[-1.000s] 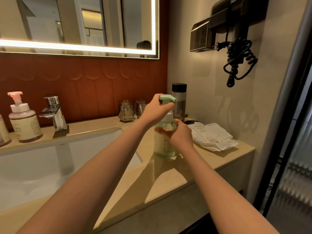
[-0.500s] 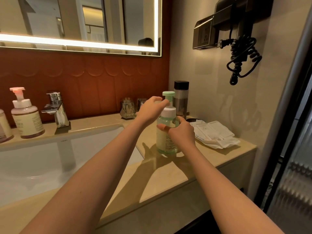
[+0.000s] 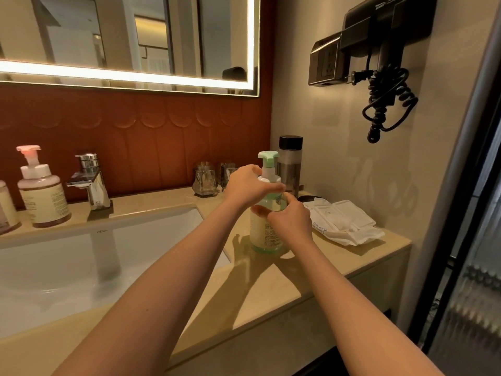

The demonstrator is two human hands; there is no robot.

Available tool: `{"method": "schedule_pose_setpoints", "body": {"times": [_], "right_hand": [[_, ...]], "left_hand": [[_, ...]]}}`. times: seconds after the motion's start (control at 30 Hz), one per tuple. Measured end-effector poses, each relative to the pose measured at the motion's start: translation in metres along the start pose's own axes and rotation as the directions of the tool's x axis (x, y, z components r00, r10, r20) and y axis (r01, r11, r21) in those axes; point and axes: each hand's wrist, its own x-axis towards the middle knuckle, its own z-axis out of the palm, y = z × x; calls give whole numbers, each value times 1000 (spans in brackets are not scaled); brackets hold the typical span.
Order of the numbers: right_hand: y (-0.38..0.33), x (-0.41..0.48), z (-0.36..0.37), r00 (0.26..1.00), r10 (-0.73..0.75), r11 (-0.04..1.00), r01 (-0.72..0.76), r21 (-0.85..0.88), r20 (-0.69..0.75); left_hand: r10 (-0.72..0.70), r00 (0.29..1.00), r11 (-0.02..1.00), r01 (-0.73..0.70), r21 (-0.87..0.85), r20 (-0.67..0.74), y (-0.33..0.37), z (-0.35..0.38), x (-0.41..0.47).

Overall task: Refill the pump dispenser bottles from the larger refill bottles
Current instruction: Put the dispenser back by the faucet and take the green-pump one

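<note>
The clear green plastic pump bottle [image 3: 267, 234] stands upright: left hand [image 3: 248, 183] grips its white collar [image 3: 269, 179] above, right hand [image 3: 291, 219] clasps its body below.

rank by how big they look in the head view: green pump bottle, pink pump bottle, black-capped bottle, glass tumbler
1-2. green pump bottle and pink pump bottle: too alike to rank; the green looks taller, the pink wider.
3. black-capped bottle
4. glass tumbler

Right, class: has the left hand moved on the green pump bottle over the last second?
Yes. The left hand has slid down the green pump bottle, from pump head to white collar, lower against the black-capped bottle behind.
</note>
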Motion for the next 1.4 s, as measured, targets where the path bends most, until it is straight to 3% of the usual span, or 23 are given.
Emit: {"method": "schedule_pose_setpoints", "body": {"times": [0.13, 0.27, 0.57, 0.67, 0.83, 1.03, 1.2, 1.3, 1.4], "right_hand": [[0, 4, -1, 1000, -10, 1000, 10, 17, 5], [2, 7, 0, 999, -35, 999, 35, 4, -18], [6, 14, 0, 999, -35, 999, 35, -10, -6], [7, 16, 0, 999, -47, 999, 47, 3, -1], [13, 28, -3, 998, -53, 998, 52, 36, 38], [18, 40, -1, 995, -75, 995, 71, 76, 62], [20, 48, 3, 994, -87, 993, 81, 87, 68], [20, 49, 5, 993, -95, 991, 89, 96, 64], [20, 51, 7, 994, -89, 993, 84, 89, 58]], "left_hand": [[-72, 994, 978, 54, -203, -81, 5, -5, 7], [-225, 962, 880, 132, -457, -155, 5, -31, 20], [-604, 797, 457, 320, -830, -26, -53, -48, 29], [-661, 750, 389, 347, -854, 3, -73, -36, 28], [-703, 706, 500, 405, -765, -86, -92, -6, 27], [-587, 794, 728, 434, -530, -157, -107, 29, 36], [-611, 788, 762, 557, -330, -80, -115, 46, 42], [-611, 778, 790, 612, -49, -146, -117, 49, 42], [-505, 835, 795, 548, 259, -216, -112, 46, 42]]}}
